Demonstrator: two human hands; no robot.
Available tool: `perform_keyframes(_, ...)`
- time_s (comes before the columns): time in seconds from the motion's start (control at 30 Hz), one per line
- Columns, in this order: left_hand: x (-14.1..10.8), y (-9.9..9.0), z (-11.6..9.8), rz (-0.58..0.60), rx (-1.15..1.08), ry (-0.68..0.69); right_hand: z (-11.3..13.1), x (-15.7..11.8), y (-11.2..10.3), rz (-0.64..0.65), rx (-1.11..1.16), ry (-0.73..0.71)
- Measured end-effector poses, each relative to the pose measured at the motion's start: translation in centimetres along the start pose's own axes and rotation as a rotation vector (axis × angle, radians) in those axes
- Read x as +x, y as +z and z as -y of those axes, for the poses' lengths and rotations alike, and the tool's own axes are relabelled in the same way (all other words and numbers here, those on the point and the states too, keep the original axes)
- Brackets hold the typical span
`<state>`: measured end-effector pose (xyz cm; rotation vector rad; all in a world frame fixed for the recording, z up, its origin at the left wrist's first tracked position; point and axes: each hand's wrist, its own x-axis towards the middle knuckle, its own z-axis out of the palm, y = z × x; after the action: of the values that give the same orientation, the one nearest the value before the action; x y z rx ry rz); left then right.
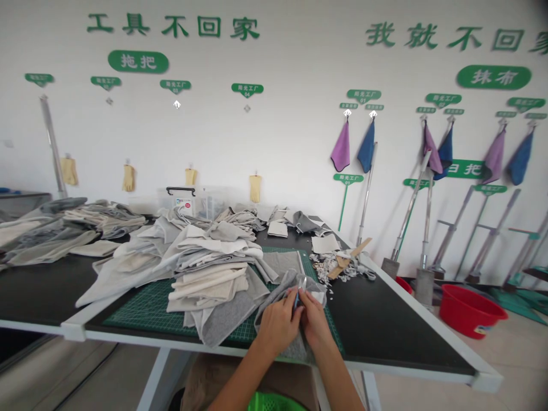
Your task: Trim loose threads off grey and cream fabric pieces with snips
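Note:
At the front edge of the table, my left hand is closed around small thread snips with a blue handle. Their pale blade points up and away from me. Beside it, touching or nearly so, my right hand is closed on a piece of grey cloth. The cloth is bunched up around both hands, and part of it hangs toward the table edge. Some fingertips are hidden behind the hands. Left of my hands, a tall stack of grey and white cloth pieces lies on the green cutting mat.
Scraps and trimmings lie right of the mat with a brown strip. More cloth heaps cover the table's left side. A clear plastic box stands behind. A red basin is on the floor at right.

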<state>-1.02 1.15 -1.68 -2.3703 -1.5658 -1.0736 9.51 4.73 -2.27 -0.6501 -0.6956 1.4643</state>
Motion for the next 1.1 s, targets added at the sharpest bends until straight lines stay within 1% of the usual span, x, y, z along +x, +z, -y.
perform_keyframes(0.1,0.02,-0.15,-0.13,0.021,-0.013,-0.006,0.12,0.29,-0.31,-0.006,0.076,0.051)
perform_keyframes(0.2,0.12,-0.23,-0.03,0.026,-0.06,0.014,0.16,0.37,-0.5,0.016,0.097,0.069)
perform_keyframes(0.33,0.11,-0.15,0.31,-0.07,-0.109,-0.001,0.2,0.06,-0.22,0.051,0.04,0.093)
perform_keyframes(0.43,-0.14,0.08,0.38,-0.116,-0.024,-0.009,0.13,-0.27,0.1,0.034,-0.001,0.043)
perform_keyframes(0.53,-0.42,0.37,0.27,-0.09,0.116,0.029,0.0,-0.37,0.1,-0.061,-0.026,-0.047)
perform_keyframes(0.6,-0.51,0.5,0.19,-0.073,0.182,0.054,-0.05,-0.29,-0.09,-0.088,-0.03,-0.066)
perform_keyframes(0.77,-0.59,0.55,0.16,-0.054,0.21,0.072,0.06,-0.02,-0.43,-0.069,-0.011,-0.003)
perform_keyframes(0.93,-0.65,0.64,0.22,-0.027,0.212,0.073,0.02,0.13,-0.42,-0.085,-0.033,-0.008)
perform_keyframes(1.1,-0.56,0.69,0.22,-0.01,0.226,0.076,-0.11,0.22,-0.47,-0.071,-0.044,-0.017)
